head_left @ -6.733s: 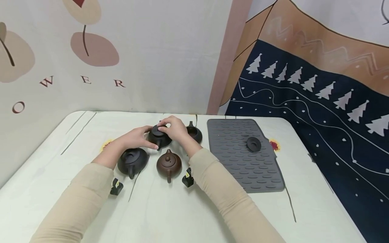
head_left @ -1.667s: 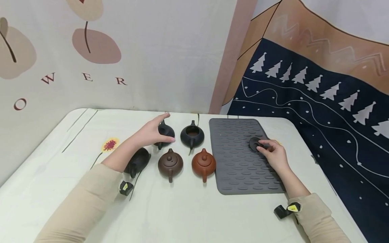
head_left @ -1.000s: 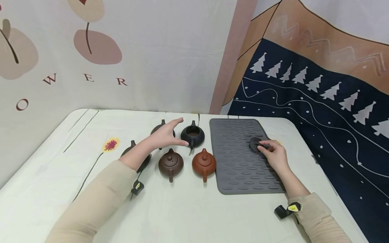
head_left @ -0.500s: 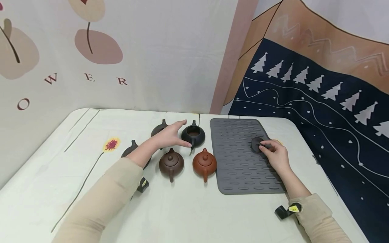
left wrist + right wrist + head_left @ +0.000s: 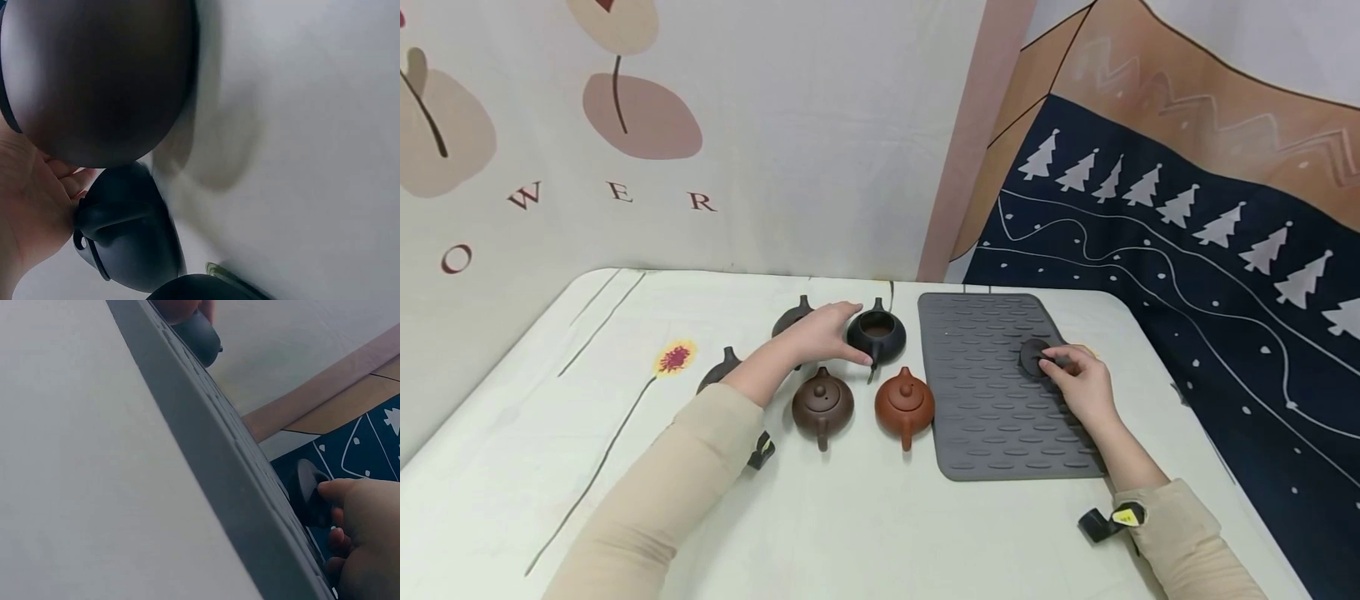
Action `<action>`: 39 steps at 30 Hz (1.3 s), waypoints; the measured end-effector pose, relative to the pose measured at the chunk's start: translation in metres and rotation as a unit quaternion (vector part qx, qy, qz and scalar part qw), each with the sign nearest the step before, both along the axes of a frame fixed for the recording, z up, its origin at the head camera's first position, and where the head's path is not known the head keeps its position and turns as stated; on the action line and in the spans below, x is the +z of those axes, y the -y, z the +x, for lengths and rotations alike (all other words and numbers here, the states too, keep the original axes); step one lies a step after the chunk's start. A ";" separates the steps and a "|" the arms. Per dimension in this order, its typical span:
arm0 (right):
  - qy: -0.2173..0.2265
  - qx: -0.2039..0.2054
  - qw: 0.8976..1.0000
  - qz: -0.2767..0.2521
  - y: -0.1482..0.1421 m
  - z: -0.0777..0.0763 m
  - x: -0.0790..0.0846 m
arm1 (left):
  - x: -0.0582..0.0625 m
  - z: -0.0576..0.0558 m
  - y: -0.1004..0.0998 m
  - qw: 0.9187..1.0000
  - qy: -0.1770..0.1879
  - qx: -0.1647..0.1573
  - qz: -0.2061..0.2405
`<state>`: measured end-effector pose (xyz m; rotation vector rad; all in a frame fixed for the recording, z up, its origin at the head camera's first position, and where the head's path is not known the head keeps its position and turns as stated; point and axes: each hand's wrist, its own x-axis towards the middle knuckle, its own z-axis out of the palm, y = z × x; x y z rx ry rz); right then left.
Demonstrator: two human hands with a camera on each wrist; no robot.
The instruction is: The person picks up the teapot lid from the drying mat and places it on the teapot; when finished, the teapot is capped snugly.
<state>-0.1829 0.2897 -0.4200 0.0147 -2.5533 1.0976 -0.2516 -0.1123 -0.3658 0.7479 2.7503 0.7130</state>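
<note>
My left hand is at the left side of a lidless black teapot, its thumb and fingers curved round the body. In the left wrist view the fingers reach behind this black teapot. On the grey ridged mat, my right hand pinches a round black lid between thumb and fingers. The right wrist view shows the lid tipped up, close over the mat's far side. A dark brown teapot and a red-brown teapot, both lidded, stand in front of the lidless one.
Two more black teapots stand to the left: one at the back and one farther forward, each partly hidden by my left hand or arm. The white cloth on the table has a printed flower. Curtains hang behind.
Both hands were on the back-left black teapot. My right hand has gone over to the mat and taken hold of the lid. My left hand has moved rightward to the lidless teapot.
</note>
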 end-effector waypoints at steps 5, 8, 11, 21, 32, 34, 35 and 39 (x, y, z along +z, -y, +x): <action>-0.002 0.003 1.000 0.002 0.001 0.001 0.001 | -0.002 0.001 0.000 1.000 -0.016 -0.002 -0.011; -0.004 0.006 1.000 0.002 0.002 0.002 0.003 | -0.002 0.003 0.000 1.000 -0.024 -0.005 -0.012; -0.008 0.011 1.000 0.001 0.004 0.004 0.006 | -0.003 0.004 0.000 1.000 -0.028 -0.005 -0.010; -0.023 0.036 0.999 0.000 0.019 0.008 0.023 | -0.003 0.006 0.000 0.999 -0.032 0.002 -0.002; -0.041 0.085 0.995 -0.017 0.043 0.009 0.047 | -0.004 0.008 -0.001 0.999 -0.031 0.013 0.000; -0.041 0.092 0.995 -0.021 0.047 0.007 0.050 | -0.004 0.008 -0.001 0.999 -0.032 0.014 0.000; -0.040 0.096 0.994 -0.022 0.049 0.006 0.051 | -0.004 0.008 -0.001 0.999 -0.032 0.015 0.000; -0.036 0.109 0.993 -0.022 0.057 0.004 0.056 | -0.003 0.008 -0.001 0.999 -0.031 0.018 -0.003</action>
